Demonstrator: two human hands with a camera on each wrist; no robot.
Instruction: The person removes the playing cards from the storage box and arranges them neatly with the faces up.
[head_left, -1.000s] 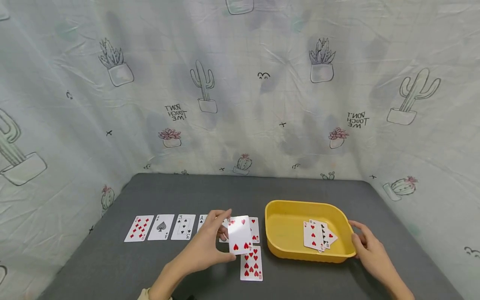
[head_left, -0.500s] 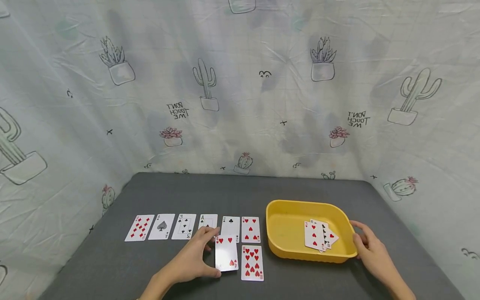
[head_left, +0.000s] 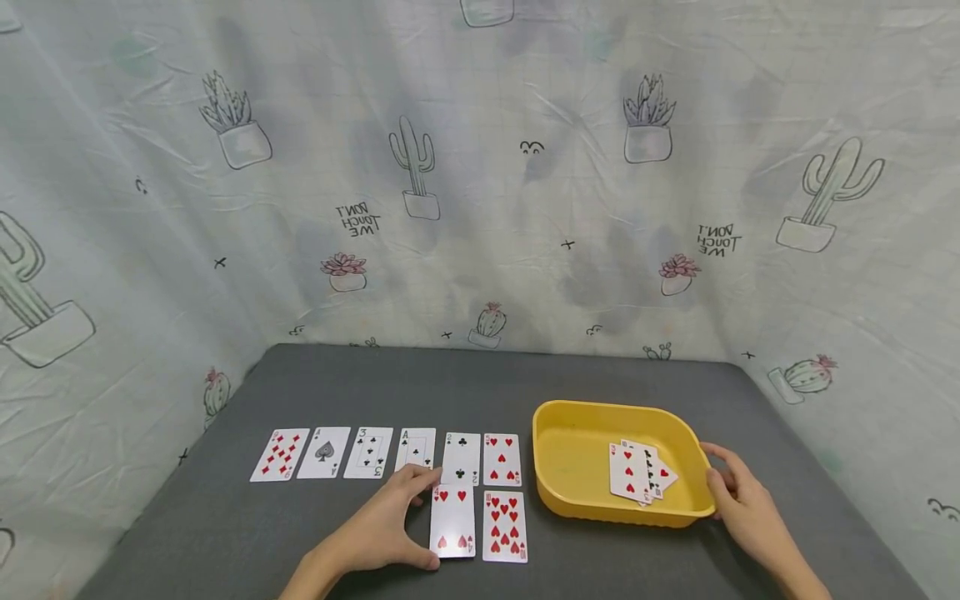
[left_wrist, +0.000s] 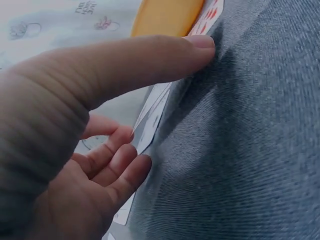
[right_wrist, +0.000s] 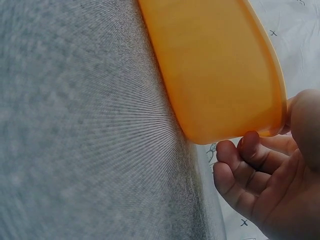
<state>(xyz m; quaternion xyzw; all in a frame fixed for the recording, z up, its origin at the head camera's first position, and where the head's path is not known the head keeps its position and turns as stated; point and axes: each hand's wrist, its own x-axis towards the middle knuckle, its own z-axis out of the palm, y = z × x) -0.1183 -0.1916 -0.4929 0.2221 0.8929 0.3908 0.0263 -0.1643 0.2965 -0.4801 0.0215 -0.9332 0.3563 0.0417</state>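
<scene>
In the head view my left hand (head_left: 386,521) holds a four of hearts playing card (head_left: 453,522) by its left side, index finger at the top corner and thumb at the bottom corner. The card lies flat at the table, just below the two of clubs (head_left: 461,457) and left of the ten of hearts (head_left: 505,527). In the left wrist view the thumb (left_wrist: 165,55) hides most of this card. My right hand (head_left: 750,508) grips the right end of a yellow plastic tray (head_left: 570,467), its fingertips (right_wrist: 227,150) against the wall in the right wrist view.
A row of face-up cards runs leftward: five of hearts (head_left: 501,460), ace of clubs (head_left: 415,447), three of clubs (head_left: 368,452), ace of spades (head_left: 322,452) and nine of diamonds (head_left: 279,455). Several cards, a three of hearts (head_left: 628,471) on top, overlap inside the tray. A cactus-print curtain (head_left: 480,208) hangs behind.
My left hand has carried the four of hearts down and left from over the ten of hearts, lowering it to the table below the two of clubs. The right hand stays on the tray.
</scene>
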